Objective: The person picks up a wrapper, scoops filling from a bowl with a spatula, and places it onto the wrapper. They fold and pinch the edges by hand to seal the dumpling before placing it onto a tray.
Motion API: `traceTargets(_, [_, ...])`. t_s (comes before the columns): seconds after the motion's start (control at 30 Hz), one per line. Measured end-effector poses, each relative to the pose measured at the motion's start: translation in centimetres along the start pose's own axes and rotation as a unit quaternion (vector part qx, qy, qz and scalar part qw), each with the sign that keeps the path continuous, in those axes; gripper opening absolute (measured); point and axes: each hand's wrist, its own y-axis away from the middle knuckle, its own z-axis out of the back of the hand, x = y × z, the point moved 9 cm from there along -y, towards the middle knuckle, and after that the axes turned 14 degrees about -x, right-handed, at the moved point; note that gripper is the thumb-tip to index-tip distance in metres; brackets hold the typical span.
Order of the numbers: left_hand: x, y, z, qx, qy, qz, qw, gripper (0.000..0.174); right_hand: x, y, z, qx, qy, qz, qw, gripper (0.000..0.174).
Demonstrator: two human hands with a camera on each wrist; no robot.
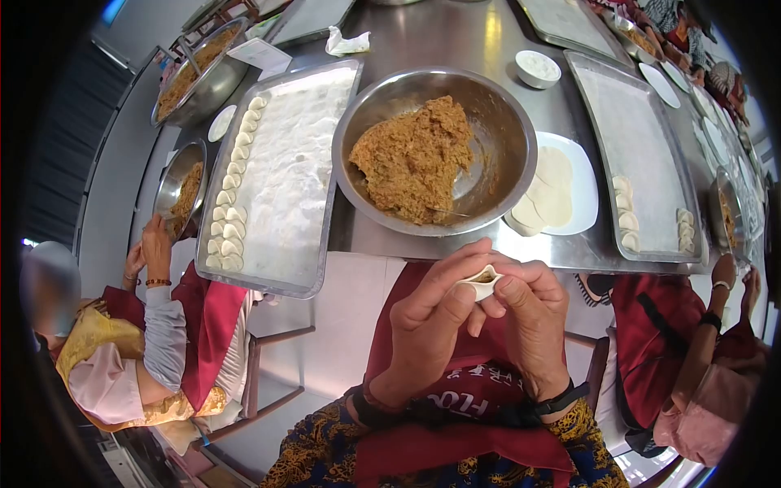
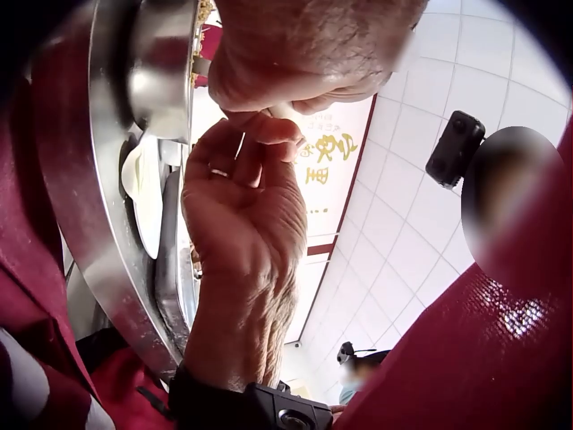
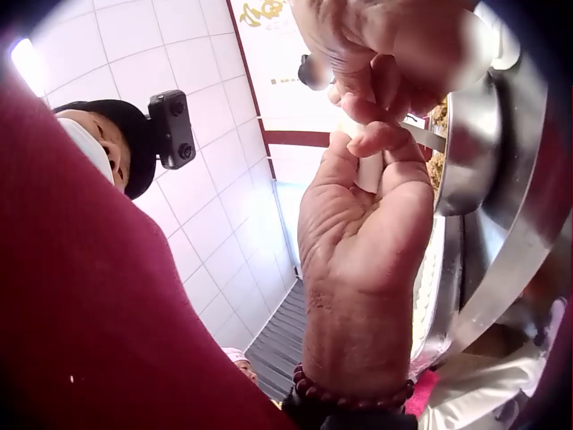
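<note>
A dumpling (image 1: 483, 281) is held in front of the chest in the head view, its white wrapper folded with a narrow gap at the top that shows filling. My left hand (image 1: 429, 325) pinches one side of it between thumb and fingers. On the other side, my right hand (image 1: 533, 321) pinches the wrapper edge, both thumbs close together. A large steel bowl (image 1: 514, 110) of brown minced filling (image 1: 415, 159) stands just beyond the hands. Both wrist views show the fingertips meeting, and the fingers largely hide the dumpling there.
Round wrappers (image 1: 553, 183) lie on a white plate (image 1: 584, 213) at right. Metal trays (image 1: 281, 171) (image 1: 643, 154) with rows of folded dumplings flank the bowl. A small white bowl (image 1: 538, 70) stands behind. People work at both sides, one person's hand (image 1: 156, 244) at another filling bowl.
</note>
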Motion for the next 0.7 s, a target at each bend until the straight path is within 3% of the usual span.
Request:
traceTargets(0.1, [0.0,0.0,0.0,-0.001,0.002,0.002,1.0,0.034,0.0,0.0,-0.4,0.019,-0.019,-0.009,1.0,0.015])
traceTargets(0.2, [0.1,0.0,0.1,-0.01,0.003,0.005,1.0,0.034,0.2,-0.2,0.2,-0.029,-0.028,-0.025,0.999,0.018])
traceTargets(0.27, [0.1,0.0,0.1,-0.013,0.003,0.008,1.0,0.034,-0.2,-0.3,-0.2,0.051,-0.008,-0.027,0.998,0.02])
traceTargets(0.37, [0.1,0.0,-0.1,-0.008,0.003,0.008,1.0,0.033,-0.3,-0.4,0.1,0.077,0.0,-0.022,0.997,0.019])
traceTargets(0.57, [0.1,0.2,0.3,0.005,-0.069,0.004,0.998,0.034,1.4,-0.4,-0.3,0.051,0.071,0.062,0.994,0.017])
traceTargets(0.7, [0.3,0.3,-0.2,0.025,-0.079,0.049,0.995,0.04,1.7,-0.6,-0.2,0.042,0.087,0.036,0.995,0.014])
